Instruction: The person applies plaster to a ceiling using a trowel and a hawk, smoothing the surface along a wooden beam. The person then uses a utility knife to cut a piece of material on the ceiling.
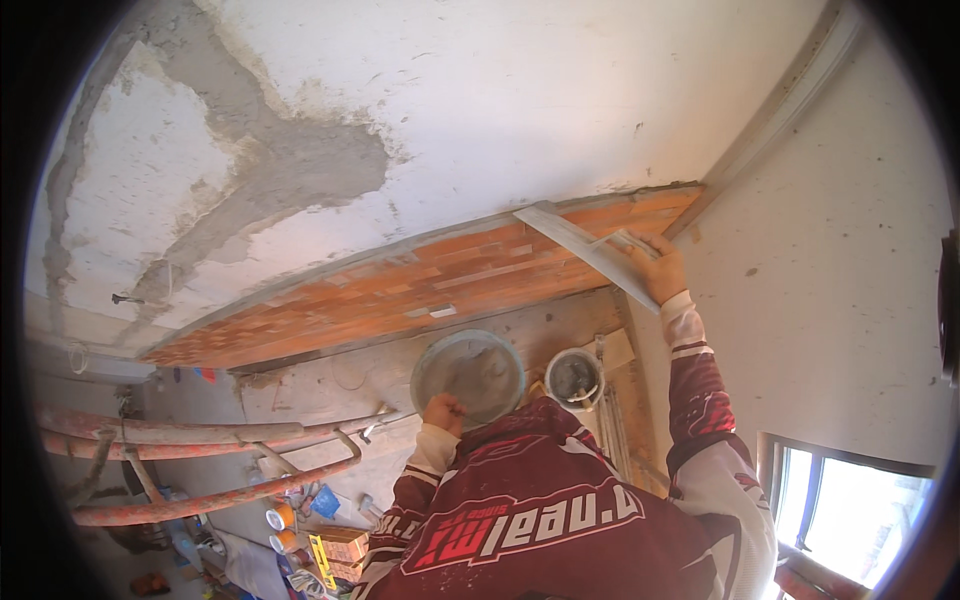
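Head: grey mix (482,374) in tub (521,370)

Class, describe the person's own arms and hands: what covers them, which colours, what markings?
The left hand and right hand are gloveless. The maroon fabric left sleeve has a pale cuff and white lettering; the maroon-and-off-white right sleeve has a pale cuff and red-and-white markings.

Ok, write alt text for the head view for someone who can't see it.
A person's right hand grips a long plastering trowel over a band of exposed orange brick along a patched white wall; the left hand is at the rim of a round tub of grey mortar. A smaller bucket stands nearby, with a red tubular frame at left.
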